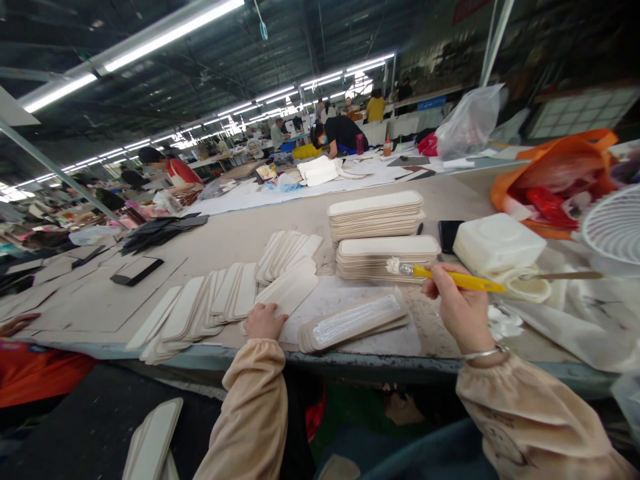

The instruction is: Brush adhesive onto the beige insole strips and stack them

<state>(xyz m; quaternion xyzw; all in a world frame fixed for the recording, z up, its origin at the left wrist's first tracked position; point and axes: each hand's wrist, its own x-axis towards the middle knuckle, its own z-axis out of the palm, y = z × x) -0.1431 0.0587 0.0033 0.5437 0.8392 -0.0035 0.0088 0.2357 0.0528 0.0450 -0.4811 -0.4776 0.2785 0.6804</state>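
My right hand (461, 307) is closed round the yellow handle of a paintbrush (453, 275), its bristles clotted with white paste. Below the bristles, a small stack of long rounded panels (357, 320) has a wet, shiny white coat on its top piece. My left hand (265, 321) lies with fingers extended on the near end of a cream panel (290, 287). Left of it, similar panels (185, 310) overlap in a fanned row along the table edge. Two neat piles of such panels, a nearer pile (387, 248) and a farther pile (375, 203), stand beyond the brush.
At right are a white plastic container (500, 241), a black phone (450, 235), an orange bag (555, 177) and a white basket (615, 223). Black pieces (160, 230) lie at left. Another person's hand (19, 325) is at the far left edge. People work at tables behind.
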